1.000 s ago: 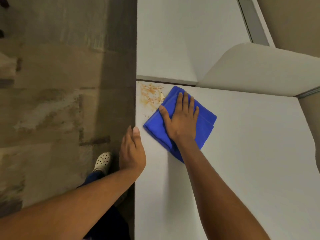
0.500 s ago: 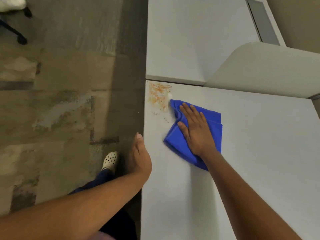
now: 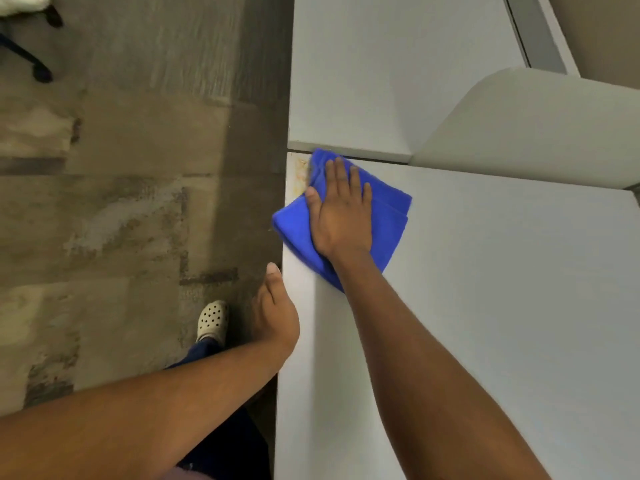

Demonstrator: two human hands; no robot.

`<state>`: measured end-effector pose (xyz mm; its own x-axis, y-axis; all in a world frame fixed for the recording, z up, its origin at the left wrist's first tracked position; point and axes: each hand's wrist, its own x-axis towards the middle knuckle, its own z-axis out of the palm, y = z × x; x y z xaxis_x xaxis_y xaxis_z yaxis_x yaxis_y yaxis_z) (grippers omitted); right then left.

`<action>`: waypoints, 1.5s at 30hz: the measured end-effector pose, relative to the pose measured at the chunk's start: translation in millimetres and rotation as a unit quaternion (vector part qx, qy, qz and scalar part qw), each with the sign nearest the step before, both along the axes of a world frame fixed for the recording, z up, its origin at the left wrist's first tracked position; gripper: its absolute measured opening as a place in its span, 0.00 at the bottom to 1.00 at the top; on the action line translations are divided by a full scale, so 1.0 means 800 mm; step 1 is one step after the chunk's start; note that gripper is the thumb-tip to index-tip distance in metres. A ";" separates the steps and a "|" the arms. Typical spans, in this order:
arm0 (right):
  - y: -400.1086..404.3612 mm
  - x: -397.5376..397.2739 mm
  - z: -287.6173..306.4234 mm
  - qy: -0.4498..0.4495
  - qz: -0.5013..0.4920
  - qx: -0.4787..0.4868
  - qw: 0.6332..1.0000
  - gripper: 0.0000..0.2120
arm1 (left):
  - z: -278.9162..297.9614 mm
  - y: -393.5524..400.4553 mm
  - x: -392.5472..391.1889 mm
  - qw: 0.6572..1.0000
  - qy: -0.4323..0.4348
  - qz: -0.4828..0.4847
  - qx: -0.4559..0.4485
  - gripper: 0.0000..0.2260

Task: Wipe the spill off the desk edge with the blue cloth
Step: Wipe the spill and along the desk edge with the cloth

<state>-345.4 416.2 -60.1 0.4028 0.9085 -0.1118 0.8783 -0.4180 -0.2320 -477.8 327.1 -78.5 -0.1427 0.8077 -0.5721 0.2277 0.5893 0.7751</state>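
A folded blue cloth (image 3: 388,216) lies on the white desk (image 3: 485,306) at its far left corner, one corner hanging slightly past the desk's left edge. My right hand (image 3: 341,216) presses flat on the cloth, fingers together and pointing away from me. A faint orange spill (image 3: 298,174) shows in a narrow strip along the edge, just left of the cloth; the rest of it is hidden under the cloth. My left hand (image 3: 275,310) rests against the desk's left edge nearer to me, thumb up beside the edge and fingers hidden below.
A second white desk (image 3: 381,81) butts against the far end, and a curved grey divider panel (image 3: 536,126) rises at the right. Left of the desk is patterned carpet (image 3: 121,202), with my white perforated shoe (image 3: 213,320) and a chair base (image 3: 31,60) on it.
My right hand has slid the cloth left and away, over most of the orange spill. My left hand stays at the desk edge.
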 end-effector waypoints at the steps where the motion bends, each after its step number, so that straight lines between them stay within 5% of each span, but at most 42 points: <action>1: -0.006 -0.012 0.000 0.005 0.024 0.003 1.000 0.32 | 0.004 0.000 0.001 1.000 -0.003 0.002 -0.005 0.25; 6: -0.043 0.004 0.000 0.052 0.160 -0.005 0.986 0.31 | 0.005 0.001 -0.001 1.000 0.004 0.012 0.005 0.24; 15: 0.039 0.045 0.004 -0.003 0.097 0.001 0.995 0.30 | 0.014 -0.003 -0.006 0.997 0.025 -0.074 -0.011 0.26; 21: 0.037 -0.021 0.006 -0.005 0.205 -0.003 0.979 0.31 | 0.018 -0.012 -0.014 0.983 0.081 -0.165 -0.015 0.20; 26: -0.015 0.005 0.004 0.016 0.312 -0.001 0.950 0.30 | 0.009 -0.070 -0.040 0.983 0.053 -0.172 -0.046 0.35; 35: 0.060 0.006 -0.002 -0.034 0.175 0.023 0.984 0.43 | 0.000 -0.082 -0.045 0.980 0.031 -0.192 -0.051 0.45; 45: -0.015 -0.028 -0.005 -0.038 0.326 0.014 0.945 0.36 | 0.008 -0.076 -0.044 0.982 0.037 -0.182 -0.034 0.37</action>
<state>-368.0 404.1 -64.2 -0.2370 0.9684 -0.0776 0.9615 0.2225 -0.1611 -513.3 266.0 -71.8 0.1047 0.7736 -0.6250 0.4866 0.5082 0.7106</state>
